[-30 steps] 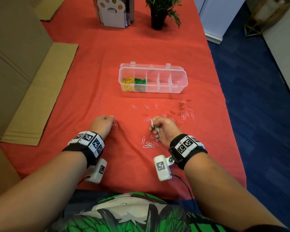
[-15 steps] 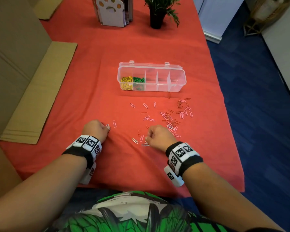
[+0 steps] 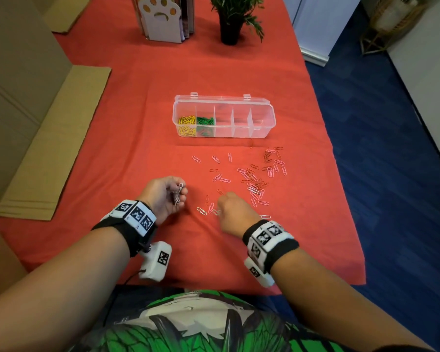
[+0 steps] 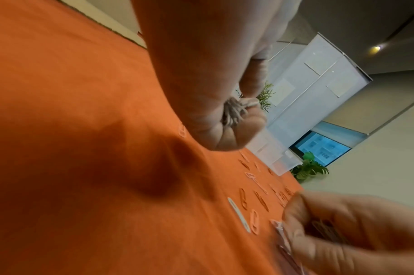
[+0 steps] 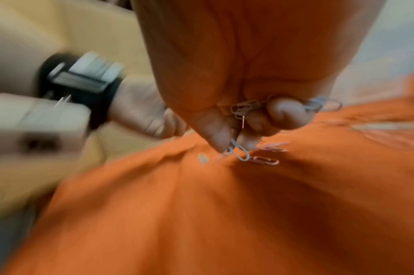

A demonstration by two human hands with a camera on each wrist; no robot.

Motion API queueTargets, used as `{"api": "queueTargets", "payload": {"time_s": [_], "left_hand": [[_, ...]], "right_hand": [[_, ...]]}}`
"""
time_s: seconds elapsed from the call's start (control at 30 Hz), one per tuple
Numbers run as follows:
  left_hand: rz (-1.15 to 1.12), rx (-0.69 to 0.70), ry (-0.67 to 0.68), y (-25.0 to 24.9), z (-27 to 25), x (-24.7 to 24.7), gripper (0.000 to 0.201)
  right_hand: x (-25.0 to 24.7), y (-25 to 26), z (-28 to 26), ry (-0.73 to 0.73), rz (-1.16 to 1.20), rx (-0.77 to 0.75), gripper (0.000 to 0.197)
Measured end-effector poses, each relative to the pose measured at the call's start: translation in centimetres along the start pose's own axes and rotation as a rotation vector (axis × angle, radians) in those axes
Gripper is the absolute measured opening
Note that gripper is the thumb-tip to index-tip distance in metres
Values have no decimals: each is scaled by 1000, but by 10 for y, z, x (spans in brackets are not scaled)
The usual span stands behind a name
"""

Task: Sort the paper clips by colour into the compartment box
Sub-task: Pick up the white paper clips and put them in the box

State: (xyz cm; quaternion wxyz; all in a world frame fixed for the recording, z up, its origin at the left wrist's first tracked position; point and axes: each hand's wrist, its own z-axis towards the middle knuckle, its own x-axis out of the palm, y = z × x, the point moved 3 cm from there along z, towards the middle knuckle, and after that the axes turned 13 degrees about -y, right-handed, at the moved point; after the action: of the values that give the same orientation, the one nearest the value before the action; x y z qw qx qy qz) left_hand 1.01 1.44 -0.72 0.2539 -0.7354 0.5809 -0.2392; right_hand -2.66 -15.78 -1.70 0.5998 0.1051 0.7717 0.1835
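Left hand (image 3: 163, 196) since 0.5 s ago: lifted off cloth, turned palm-up, fingers curled round bunch of white clips (image 3: 177, 194). Right hand (image 3: 233, 212) lower centre, pinching another white clip (image 5: 240, 153) off red cloth (image 3: 137, 110), more clips tucked in fist. White batch likely nearly gathered. Compartment box (image 3: 262, 107) at centre: yellow clips (image 3: 186, 125) leftmost, green clips (image 3: 205, 124) next, remaining compartments apparently empty. Pink and red clips (image 3: 254, 181) loose at centre right.

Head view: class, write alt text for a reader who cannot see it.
Two hands work over a red tablecloth: the left hand holds a bunch of white paper clips, the right hand pinches at loose clips scattered there. Beyond stands a clear compartment box with yellow clips and green clips in its two leftmost compartments.
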Motion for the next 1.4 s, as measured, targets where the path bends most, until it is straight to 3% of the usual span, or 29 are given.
{"api": "queueTargets", "payload": {"time_s": [0.07, 0.1, 0.23, 0.3, 0.4, 0.5, 0.57, 0.63, 0.7, 0.8, 0.93, 1.0, 1.07, 1.13, 1.27, 1.4], "left_hand": [[-6, -63, 42, 4, 0, 4, 22], [8, -75, 48, 7, 1, 7, 26], [202, 48, 59, 17, 4, 21, 23], [415, 165, 49, 22, 10, 22, 25], [889, 481, 55, 22, 17, 21, 16], [1276, 728, 59, 26, 17, 21, 21], [1373, 869, 53, 27, 14, 24, 16], [1405, 913, 72, 28, 13, 26, 11], [1381, 879, 80, 27, 15, 25, 10], [1124, 652, 70, 20, 20, 26, 17], [312, 78, 77, -3, 17, 33, 23], [28, -100, 179, -25, 11, 40, 21], [-126, -121, 277, -50, 6, 52, 12], [-184, -97, 289, -71, 6, 66, 15], [-153, -1, 208, -110, 22, 98, 25], [-105, 112, 129, -144, 39, 130, 18]], "right_hand": [[-6, -13, 7, 12, 252, 176, 6], [-8, -20, 9, -3, 397, 277, 13], [-24, -37, 11, -43, 988, 564, 26], [-35, -42, 14, -80, 1202, 637, 29], [-48, -55, 18, -132, 1468, 745, 23], [-57, -60, 23, -106, 1580, 781, 17], [-61, -60, 27, -98, 1562, 780, 16], [-62, -58, 32, -106, 1491, 766, 17], [-62, -55, 36, -123, 1369, 745, 20], [-59, -48, 46, -125, 1162, 686, 24], [-63, -40, 60, -127, 1005, 613, 30], [-68, -39, 69, -145, 971, 584, 30], [-74, -41, 76, -166, 950, 566, 30], [-80, -45, 82, -184, 943, 553, 30], [-90, -58, 89, -237, 919, 539, 30], [-100, -75, 92, -267, 851, 550, 30]]}}
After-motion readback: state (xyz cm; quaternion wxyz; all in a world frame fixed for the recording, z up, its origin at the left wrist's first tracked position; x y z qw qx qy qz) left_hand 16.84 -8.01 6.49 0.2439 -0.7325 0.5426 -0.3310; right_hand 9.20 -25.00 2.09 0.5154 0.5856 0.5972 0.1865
